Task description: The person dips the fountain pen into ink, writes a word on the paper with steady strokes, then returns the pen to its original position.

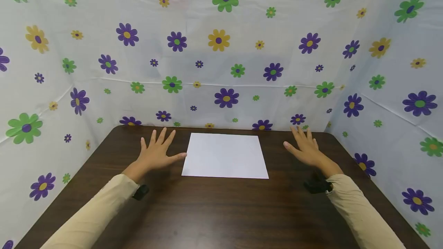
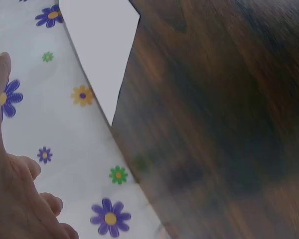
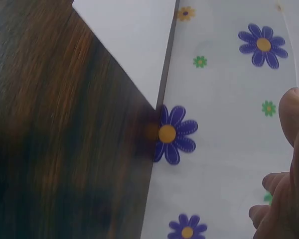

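Observation:
A blank white sheet of paper (image 1: 225,156) lies flat towards the back of the dark wooden table (image 1: 221,210). To its left, my left hand (image 1: 156,155) is held out with the fingers spread, its thumb tip overlapping the paper's left edge in the head view. My right hand (image 1: 306,149) reaches out on the other side, fingers extended and thumb pointing at the paper, with a gap between them. Neither hand holds anything. In the left wrist view a corner of the paper (image 2: 102,50) shows beyond the fingers; the right wrist view shows another corner of the paper (image 3: 139,45).
A white cloth with purple, green and yellow flowers (image 1: 197,22) hangs behind the table and along both sides. Dark wrist straps (image 1: 316,183) sit at the cuffs of the beige sleeves (image 1: 360,210). The table's back edge runs just beyond the paper.

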A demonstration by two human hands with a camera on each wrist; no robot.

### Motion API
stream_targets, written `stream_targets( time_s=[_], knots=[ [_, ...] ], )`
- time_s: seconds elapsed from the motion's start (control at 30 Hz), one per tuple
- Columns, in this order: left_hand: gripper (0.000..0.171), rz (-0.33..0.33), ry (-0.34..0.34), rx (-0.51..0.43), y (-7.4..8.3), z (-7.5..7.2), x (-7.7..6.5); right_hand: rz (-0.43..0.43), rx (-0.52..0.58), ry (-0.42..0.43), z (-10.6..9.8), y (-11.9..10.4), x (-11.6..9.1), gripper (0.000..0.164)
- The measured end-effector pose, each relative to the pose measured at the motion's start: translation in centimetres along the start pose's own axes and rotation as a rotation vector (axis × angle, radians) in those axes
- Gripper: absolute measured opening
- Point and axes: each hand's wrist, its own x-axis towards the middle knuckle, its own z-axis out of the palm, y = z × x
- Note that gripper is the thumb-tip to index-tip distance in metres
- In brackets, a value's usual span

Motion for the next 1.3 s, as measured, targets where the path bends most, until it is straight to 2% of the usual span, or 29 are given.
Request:
stream_targets(
  time_s=[0.23, 0.5, 0.63, 0.83, 1.07, 1.3],
  knots=[
    [0.101, 0.027, -0.025, -0.014, 1.3, 2.0, 0.9, 0.029, 0.039, 0.010, -0.9, 1.4, -1.4, 0.081],
    [0.101, 0.040, -0.085, -0.029, 1.6, 4.7, 1.6, 0.079, 0.061, 0.009, -1.4, 3.0, -2.8, 0.081],
    [0.102, 0.055, -0.117, -0.067, 1.8, 5.4, 2.2, 0.110, 0.073, 0.015, -1.3, 4.2, -3.6, 0.082],
    [0.103, 0.070, -0.201, -0.040, 2.2, 6.5, 2.7, 0.144, 0.099, 0.030, -1.1, 6.2, -5.3, 0.082],
    [0.099, 0.096, -0.290, -0.047, 2.9, 6.5, 2.3, 0.175, 0.138, 0.042, -1.0, 8.1, -7.6, 0.081],
    [0.097, 0.100, -0.316, -0.022, 3.4, 6.0, 2.1, 0.200, 0.225, 0.035, -0.9, 9.1, -9.9, 0.081]
  ],
)
